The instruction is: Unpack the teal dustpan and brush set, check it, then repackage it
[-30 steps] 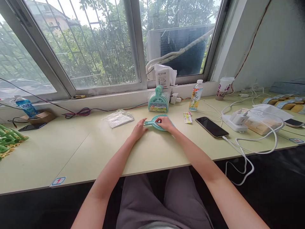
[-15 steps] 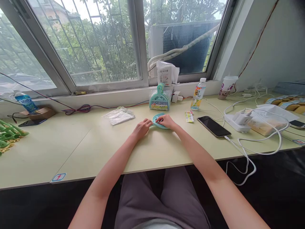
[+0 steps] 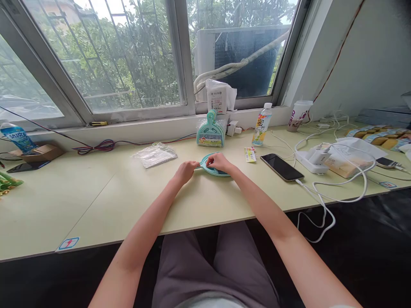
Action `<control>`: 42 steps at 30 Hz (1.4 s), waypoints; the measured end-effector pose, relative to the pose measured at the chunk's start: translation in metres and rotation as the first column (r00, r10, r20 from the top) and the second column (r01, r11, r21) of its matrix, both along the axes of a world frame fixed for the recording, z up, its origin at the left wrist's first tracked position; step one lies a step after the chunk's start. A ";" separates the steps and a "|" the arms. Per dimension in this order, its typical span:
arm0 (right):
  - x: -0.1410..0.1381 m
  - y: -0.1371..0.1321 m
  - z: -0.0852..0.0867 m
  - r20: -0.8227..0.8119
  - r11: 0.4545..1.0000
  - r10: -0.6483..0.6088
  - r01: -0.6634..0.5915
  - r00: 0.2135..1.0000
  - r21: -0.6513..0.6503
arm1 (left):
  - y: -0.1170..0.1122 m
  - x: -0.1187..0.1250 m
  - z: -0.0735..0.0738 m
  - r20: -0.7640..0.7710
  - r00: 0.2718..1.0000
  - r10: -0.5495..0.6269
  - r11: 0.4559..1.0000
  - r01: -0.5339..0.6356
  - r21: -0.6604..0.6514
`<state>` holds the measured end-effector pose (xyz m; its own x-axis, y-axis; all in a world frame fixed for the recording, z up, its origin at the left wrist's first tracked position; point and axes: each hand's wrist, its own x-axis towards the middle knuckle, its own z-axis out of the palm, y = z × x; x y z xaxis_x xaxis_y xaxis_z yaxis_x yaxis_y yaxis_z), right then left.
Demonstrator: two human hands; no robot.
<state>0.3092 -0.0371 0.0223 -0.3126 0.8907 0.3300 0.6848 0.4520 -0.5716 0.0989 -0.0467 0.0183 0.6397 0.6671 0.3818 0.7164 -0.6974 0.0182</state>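
Observation:
A small teal dustpan (image 3: 205, 161) lies on the table in front of me, its handle pointing left. My left hand (image 3: 186, 170) is closed around the end of that handle. Over the pan, my right hand (image 3: 219, 162) is closed with its fingertips pinched together near the base of the handle; what they pinch is hidden. Dark bristles show partly beside the right hand. Just behind stands a packed set of teal dustpans with brushes (image 3: 211, 130), wrapped in clear plastic with a printed label.
White items in clear plastic (image 3: 157, 155) lie to the left. Rightward are a small card (image 3: 250, 155), a drink bottle (image 3: 262, 124), a black phone (image 3: 281, 167) on a white cable, a power strip (image 3: 311, 161) and a cup (image 3: 299, 116). The table's front edge runs before my lap.
My left hand has slid left toward the end of the handle, and more of the dustpan shows. My right hand stays pinched over the pan. The view has shifted slightly right.

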 end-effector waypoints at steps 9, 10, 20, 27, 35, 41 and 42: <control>0.001 -0.009 0.007 0.092 1.000 0.021 -0.021 0.996 -0.003 | -0.005 0.000 -0.004 0.034 0.999 0.023 0.996 -0.025 0.084; -0.001 -0.014 0.012 0.137 1.000 0.014 -0.017 0.990 0.018 | -0.005 -0.001 -0.003 0.061 0.998 0.034 0.993 -0.041 0.109; -0.025 -0.039 0.031 0.142 0.995 0.055 -0.067 0.988 0.079 | 0.008 -0.023 0.003 0.441 0.886 0.146 0.918 -0.287 0.273; 0.002 -0.013 0.019 0.026 0.995 -0.008 0.005 1.000 0.102 | 0.007 -0.024 0.005 0.503 0.852 0.145 0.926 -0.295 0.234; 0.012 -0.008 0.014 -0.437 0.931 0.093 -0.235 0.894 -0.281 | 0.003 -0.010 0.009 0.761 0.630 0.154 0.985 -0.156 -0.071; 0.013 0.002 0.004 -0.474 0.968 -0.138 0.016 0.870 -0.252 | 0.000 -0.007 0.009 0.668 0.620 0.411 0.542 0.423 -0.726; 0.015 0.004 0.002 -0.434 0.963 -0.144 0.025 0.889 -0.269 | -0.002 -0.008 0.008 0.647 0.644 0.407 0.495 0.440 -0.749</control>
